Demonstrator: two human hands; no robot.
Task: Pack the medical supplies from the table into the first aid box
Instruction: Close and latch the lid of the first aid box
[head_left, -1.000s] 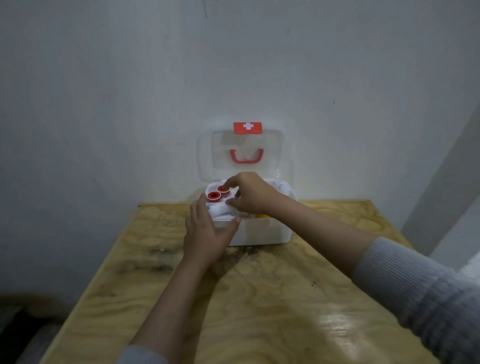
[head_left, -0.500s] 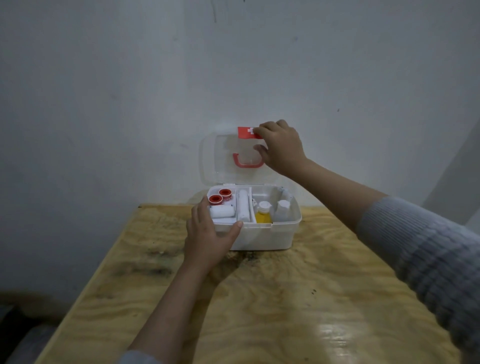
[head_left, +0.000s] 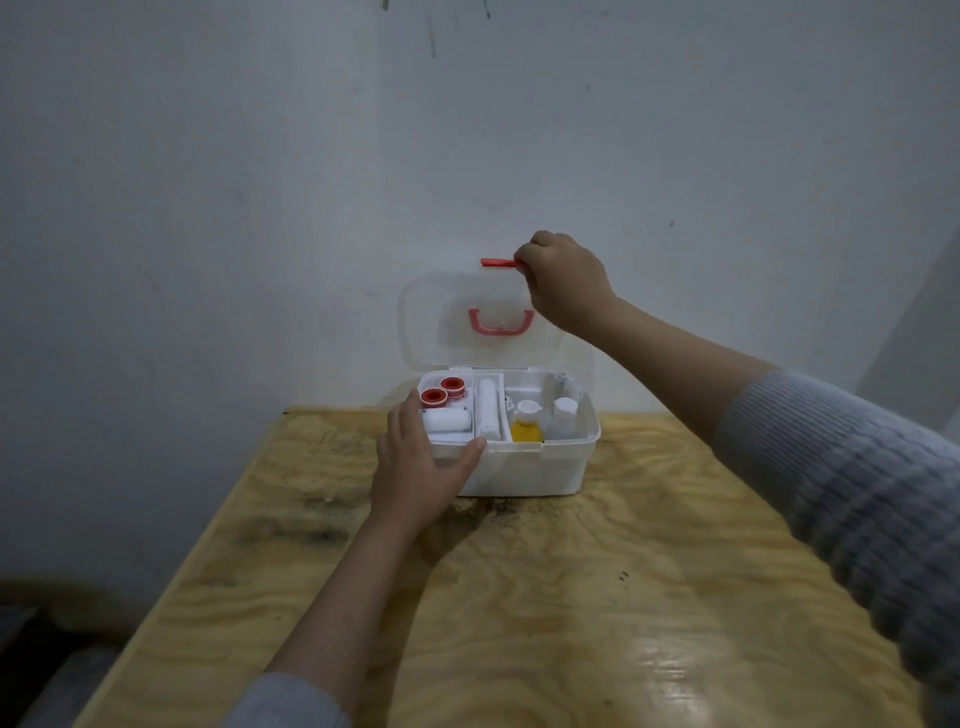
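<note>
The white first aid box (head_left: 540, 467) stands at the far edge of the wooden table (head_left: 519, 597), against the wall. Its clear lid (head_left: 441, 322) with a red handle (head_left: 501, 322) is raised and tipped slightly forward. My right hand (head_left: 566, 283) grips the lid's top edge at the red latch (head_left: 496, 263). My left hand (head_left: 418, 467) clasps the box's front left corner, thumb on the rim. Inside lie two red-capped tape rolls (head_left: 441, 392), white bandage rolls (head_left: 447, 420), a yellow bottle (head_left: 525, 423) and a clear bottle (head_left: 563, 415).
A grey-white wall (head_left: 260, 208) rises right behind the box. Dark stains mark the table top in front of the box. The table's left edge drops to a dim floor (head_left: 41, 649).
My right hand left the box's inside, rose to the lid's top edge and took hold at the red latch; the lid now tilts forward. My left hand stayed on the box.
</note>
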